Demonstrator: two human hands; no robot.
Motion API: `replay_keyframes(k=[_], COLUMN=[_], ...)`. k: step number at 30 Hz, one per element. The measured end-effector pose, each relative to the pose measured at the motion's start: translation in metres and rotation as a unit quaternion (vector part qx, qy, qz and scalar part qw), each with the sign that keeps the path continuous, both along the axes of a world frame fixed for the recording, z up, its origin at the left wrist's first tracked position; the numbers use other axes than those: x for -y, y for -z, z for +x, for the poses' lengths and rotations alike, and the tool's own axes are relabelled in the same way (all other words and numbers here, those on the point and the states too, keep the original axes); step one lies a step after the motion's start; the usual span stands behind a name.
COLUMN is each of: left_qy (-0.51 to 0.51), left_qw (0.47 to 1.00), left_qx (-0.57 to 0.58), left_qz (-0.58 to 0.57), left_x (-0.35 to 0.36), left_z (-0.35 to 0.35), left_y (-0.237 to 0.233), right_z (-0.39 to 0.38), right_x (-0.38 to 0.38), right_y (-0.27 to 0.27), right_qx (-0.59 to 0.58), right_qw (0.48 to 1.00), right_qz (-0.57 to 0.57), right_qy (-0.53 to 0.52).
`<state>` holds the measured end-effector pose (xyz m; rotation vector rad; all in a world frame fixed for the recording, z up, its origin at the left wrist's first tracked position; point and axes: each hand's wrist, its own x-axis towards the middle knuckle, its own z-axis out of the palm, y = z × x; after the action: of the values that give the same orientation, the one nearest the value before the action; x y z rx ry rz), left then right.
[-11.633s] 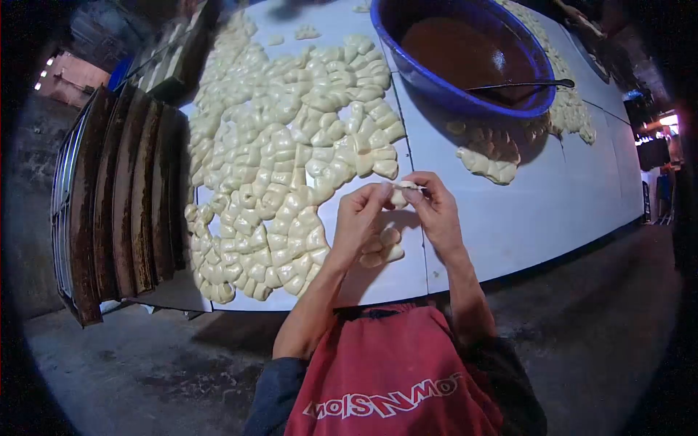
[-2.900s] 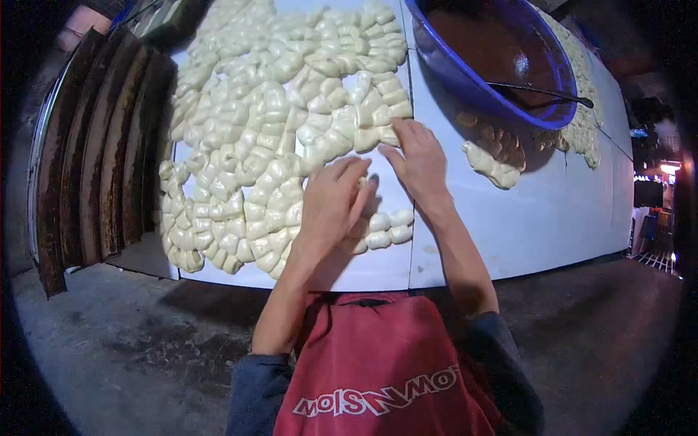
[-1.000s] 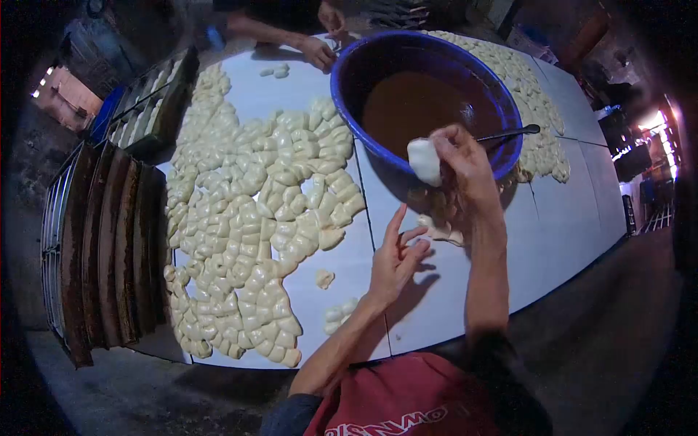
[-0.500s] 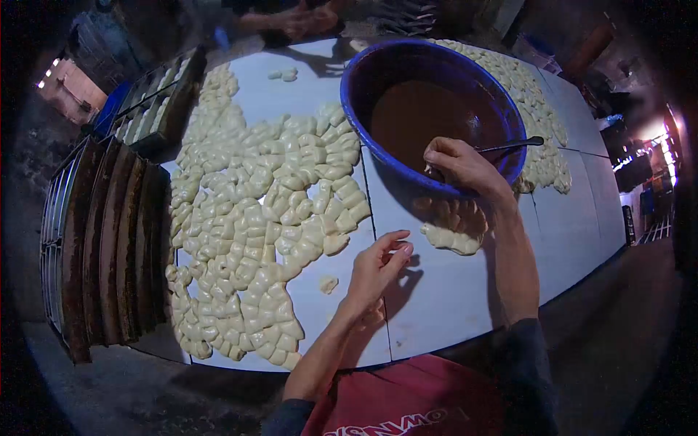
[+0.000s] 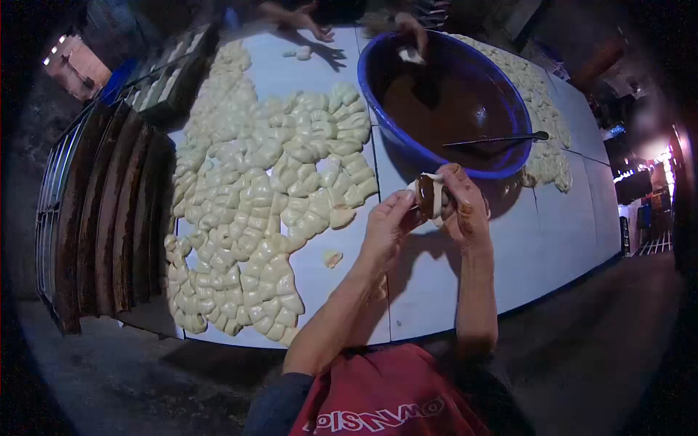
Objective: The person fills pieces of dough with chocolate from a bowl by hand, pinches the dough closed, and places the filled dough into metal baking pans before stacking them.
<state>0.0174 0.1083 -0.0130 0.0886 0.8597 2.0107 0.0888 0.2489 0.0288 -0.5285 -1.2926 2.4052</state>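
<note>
In front of the blue basin (image 5: 527,156), both my hands hold one piece of pale dough (image 5: 438,198) with dark brown paste (image 5: 422,192) on it. My left hand (image 5: 387,227) pinches its left edge between thumb and fingers. On the opposite side, my right hand (image 5: 467,207) grips the dough, with brown smears on the skin. Brown paste (image 5: 429,109) lies inside the basin, and a dark-handled utensil (image 5: 502,138) rests across it. A small dough scrap (image 5: 332,259) sits on the table left of my left forearm.
Many shiny dough pieces (image 5: 269,196) cover the table's left side, with more dough (image 5: 549,123) behind the basin. Stacked trays (image 5: 109,211) stand at the left. Across the table, another person's hand (image 5: 413,33) holds something white over the basin; another hand (image 5: 313,25) is beside it.
My right hand has come from the basin's rim down to my left hand, and both now hold dough with brown paste. Across the table, another person's hand has reached over the basin.
</note>
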Motion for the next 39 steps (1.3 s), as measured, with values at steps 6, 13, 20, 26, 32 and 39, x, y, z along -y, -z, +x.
replay_keyframes(k=[6, 13, 20, 26, 32, 39], left_qy=[-0.113, -0.110, 0.035, 0.071, 0.110, 0.080], left_qw=[0.989, 0.979, 0.980, 0.978, 0.978, 0.982], left_qx=[-0.023, -0.135, -0.115, -0.138, -0.135, -0.123], left_qz=[-0.097, -0.108, -0.156, -0.141, -0.119, -0.118], left_x=[0.035, 0.039, 0.051, 0.064, 0.068, 0.070], left_z=[-0.012, -0.013, -0.038, -0.037, -0.029, -0.001], left_y=[-0.006, 0.006, -0.004, -0.017, -0.014, -0.016], right_z=[0.008, -0.002, 0.007, 0.022, 0.014, 0.018], right_x=[0.052, 0.083, 0.083, 0.074, 0.094, 0.085], right_y=[0.012, 0.030, 0.004, 0.025, 0.029, 0.064], right_qx=[0.066, 0.095, 0.117, 0.009, -0.028, -0.009], right_qw=[0.931, 0.826, 0.968, 0.947, 0.913, 0.792], right_qz=[0.357, 0.544, 0.219, 0.317, 0.384, 0.572], right_qy=[0.026, 0.113, -0.019, -0.047, 0.133, 0.214])
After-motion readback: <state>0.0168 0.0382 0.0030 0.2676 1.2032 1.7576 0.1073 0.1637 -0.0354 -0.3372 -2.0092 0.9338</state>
